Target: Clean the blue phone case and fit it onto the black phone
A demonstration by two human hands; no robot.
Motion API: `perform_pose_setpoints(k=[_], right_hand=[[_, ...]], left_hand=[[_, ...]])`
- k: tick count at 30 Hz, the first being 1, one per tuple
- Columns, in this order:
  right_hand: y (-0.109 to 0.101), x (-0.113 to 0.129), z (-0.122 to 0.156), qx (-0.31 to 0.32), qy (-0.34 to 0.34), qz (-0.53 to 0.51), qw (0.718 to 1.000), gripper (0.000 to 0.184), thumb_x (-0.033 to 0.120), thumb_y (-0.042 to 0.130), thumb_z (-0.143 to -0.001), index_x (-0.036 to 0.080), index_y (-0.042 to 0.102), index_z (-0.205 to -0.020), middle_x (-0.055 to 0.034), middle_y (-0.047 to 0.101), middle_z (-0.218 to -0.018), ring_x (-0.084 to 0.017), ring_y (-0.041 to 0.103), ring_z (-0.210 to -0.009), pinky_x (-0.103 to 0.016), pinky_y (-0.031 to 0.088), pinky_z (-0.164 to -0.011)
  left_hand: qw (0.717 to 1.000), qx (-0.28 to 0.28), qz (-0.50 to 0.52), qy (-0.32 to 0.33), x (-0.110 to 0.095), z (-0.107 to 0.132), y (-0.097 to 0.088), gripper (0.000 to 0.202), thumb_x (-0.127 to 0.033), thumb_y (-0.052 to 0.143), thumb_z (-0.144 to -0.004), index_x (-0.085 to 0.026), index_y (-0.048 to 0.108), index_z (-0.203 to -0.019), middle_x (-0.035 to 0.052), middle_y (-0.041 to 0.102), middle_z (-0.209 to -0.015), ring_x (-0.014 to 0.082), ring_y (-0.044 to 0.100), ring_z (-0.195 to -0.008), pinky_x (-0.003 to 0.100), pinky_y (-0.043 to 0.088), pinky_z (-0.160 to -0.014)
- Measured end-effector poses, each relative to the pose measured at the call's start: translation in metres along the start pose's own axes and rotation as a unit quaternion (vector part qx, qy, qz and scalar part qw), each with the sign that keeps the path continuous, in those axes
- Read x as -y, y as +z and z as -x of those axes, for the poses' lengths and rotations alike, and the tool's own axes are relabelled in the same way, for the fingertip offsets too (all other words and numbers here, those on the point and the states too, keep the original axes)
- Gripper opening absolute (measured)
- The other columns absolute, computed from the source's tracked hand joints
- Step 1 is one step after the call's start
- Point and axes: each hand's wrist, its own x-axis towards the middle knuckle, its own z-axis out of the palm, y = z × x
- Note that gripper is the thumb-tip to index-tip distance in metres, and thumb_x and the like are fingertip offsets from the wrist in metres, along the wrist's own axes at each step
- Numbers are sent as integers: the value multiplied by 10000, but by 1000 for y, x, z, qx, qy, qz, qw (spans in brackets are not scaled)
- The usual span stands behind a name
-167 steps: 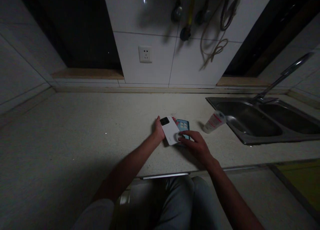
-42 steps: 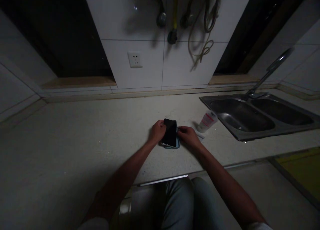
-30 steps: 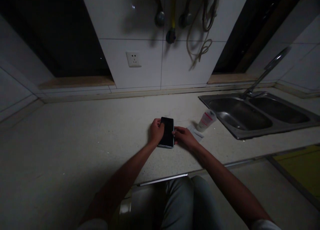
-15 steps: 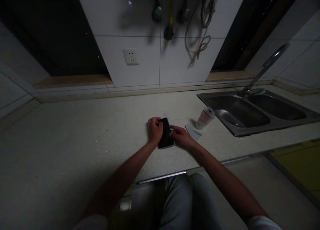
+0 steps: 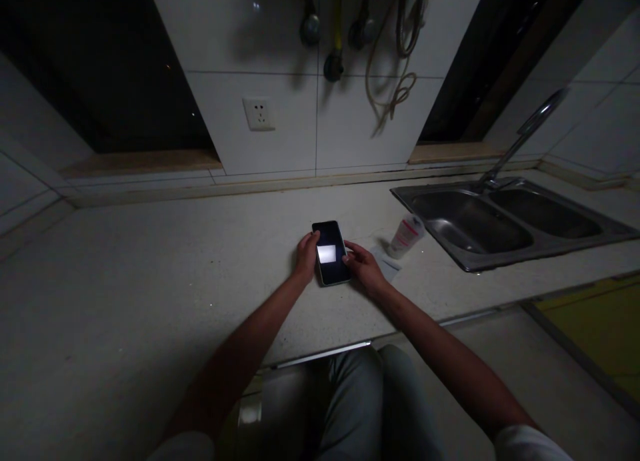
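A phone lies screen-up on the pale countertop, its dark screen reflecting a bright rectangle of light. My left hand curls against the phone's left edge. My right hand grips its right edge, fingers bent onto the rim. Both hands hold the phone between them near the counter's middle. The blue case seen earlier is hidden under the phone or around it; I cannot tell which.
A white tube with red print lies on its side right of the phone, with a small white paper beside it. A steel double sink with a tap sits at right. A wall socket and hanging hoses are behind.
The phone went from white back up beside a blue case to screen up over the case. Since half a second ago my left hand slid off the screen to the phone's edge.
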Motion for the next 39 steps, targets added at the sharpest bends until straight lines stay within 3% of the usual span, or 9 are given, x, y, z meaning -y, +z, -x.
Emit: perform_pose_setpoints(k=[5,10,16,19,23,27,33,39], right_hand=[[-4,1,-3,-32,14,-22,999,583,376,846,-601,227,692,-1143,1,727,-783,-188,652,-715,-318,494,-694],[-3,6,-2,-35,26,-9,999,532,408,851,-632,220,703,-1107,-17,756,-886,-199,674,-796,-326,519,-758],[1,6,0,-4,34,36,999,636,456,877,-636,205,641,-1170,-45,769,-966,-211,706,-841,-359,555,-817],[2,4,2,22,38,66,997,708,409,891,-620,221,596,-1235,-53,768,-992,-231,715,-861,-387,568,-810],[3,2,4,63,12,103,993,658,398,866,-650,218,609,-1228,-74,751,-1089,-247,700,-950,-400,562,-852],[1,3,4,55,-6,142,988,608,407,841,-675,197,622,-1202,-85,732,-1105,-250,677,-981,-408,549,-882],[0,5,7,65,4,134,989,843,352,912,-567,198,541,-1308,-105,680,-1159,-243,663,-942,-349,577,-719],[2,6,7,70,37,64,995,807,294,892,-557,193,494,-1252,-2,675,-834,-138,604,-529,-294,517,-499]], left_hand=[[992,77,101,-2,0,-2,-2,400,-501,795,-717,-167,633,-868,31,684,-823,192,659,-853,304,503,-814],[986,96,133,-25,6,-5,-7,410,-460,841,-711,-147,638,-880,32,692,-809,196,667,-885,321,505,-869],[984,94,149,-32,14,-8,-10,493,-474,890,-650,-126,655,-909,63,705,-851,211,667,-871,345,509,-871],[988,75,134,-31,16,-9,-11,409,-449,849,-713,-129,660,-884,47,688,-803,195,653,-819,335,502,-843],[992,35,117,-17,16,-7,-9,248,-369,765,-811,-147,653,-818,24,675,-771,162,625,-761,299,495,-811],[993,19,118,-12,15,-5,-6,199,-345,728,-848,-164,648,-830,25,681,-788,166,640,-788,296,504,-830],[978,-12,206,-18,10,-6,-5,150,-292,677,-896,-147,647,-919,67,717,-905,170,673,-888,325,501,-939],[975,46,216,-20,6,-6,-6,268,-270,794,-779,-153,639,-963,63,725,-937,182,677,-912,344,501,-949]])
